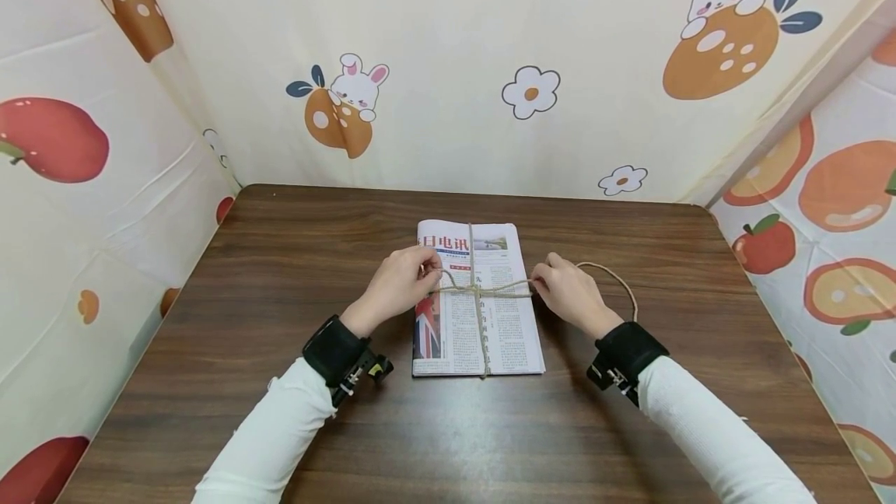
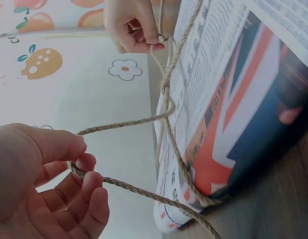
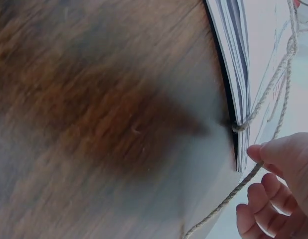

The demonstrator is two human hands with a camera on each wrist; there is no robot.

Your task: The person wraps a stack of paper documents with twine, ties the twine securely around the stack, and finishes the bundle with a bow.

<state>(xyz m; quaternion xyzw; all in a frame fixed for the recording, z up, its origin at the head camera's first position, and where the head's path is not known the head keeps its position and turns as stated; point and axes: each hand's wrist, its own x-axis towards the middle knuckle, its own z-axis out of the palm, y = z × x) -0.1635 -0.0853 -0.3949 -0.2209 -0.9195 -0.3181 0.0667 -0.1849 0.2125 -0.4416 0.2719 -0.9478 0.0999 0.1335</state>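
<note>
A stack of folded newspapers (image 1: 507, 344) lies on the table with jute twine (image 1: 477, 290) wrapped round it lengthwise and crosswise. The strands cross and twist together near the middle of the top sheet. At the stack's left edge my left hand (image 1: 397, 282) pinches a strand between thumb and fingers. In the left wrist view that strand (image 2: 129, 121) runs from the crossing to the fingertips, and another length leaves them downward. Just past the right edge, my right hand (image 3: 286, 174) pinches the twine between thumb and forefinger. A loose length (image 1: 616, 277) curves out behind that hand.
The brown wooden table (image 1: 280, 255) extends round the stack on all sides. Behind it hangs a pale cloth (image 1: 448, 99) printed with rabbits and flowers, with fruit-patterned cloth (image 1: 840, 286) at the sides. Black bands with small cameras (image 1: 633, 348) sit on both wrists.
</note>
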